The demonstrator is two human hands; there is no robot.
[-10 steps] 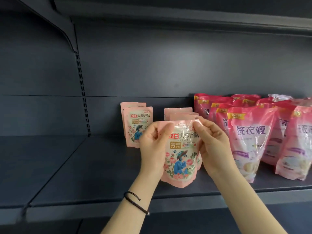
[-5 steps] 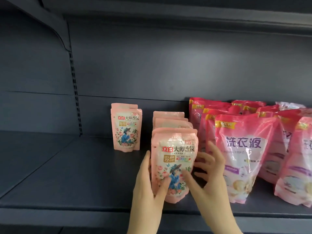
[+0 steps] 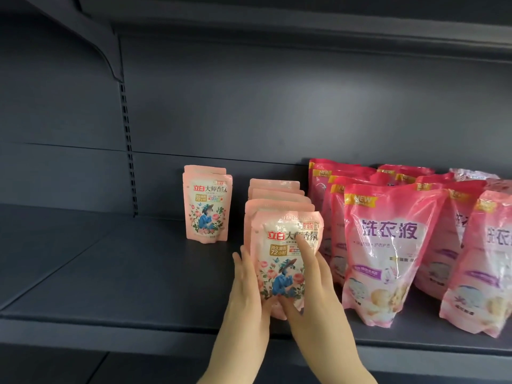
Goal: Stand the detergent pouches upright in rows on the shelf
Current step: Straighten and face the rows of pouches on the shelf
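A small pink detergent pouch with a flower print stands upright on the dark shelf, at the front of a row of like pouches. My left hand lies flat against its left edge with straight fingers. My right hand touches its front and right side, the index finger stretched up over the print. Both thumbs meet at the pouch's lower front. A second, shorter row of the same pouches stands further left, near the back wall.
Several large pink detergent bags stand in rows right beside my right hand. A slotted upright and a bracket under the upper shelf are at the left. Bare shelf stretches left of the pouches.
The pouch went from held up in both hands down onto the shelf at the front of its row. My hands slid down its sides and now press against it.
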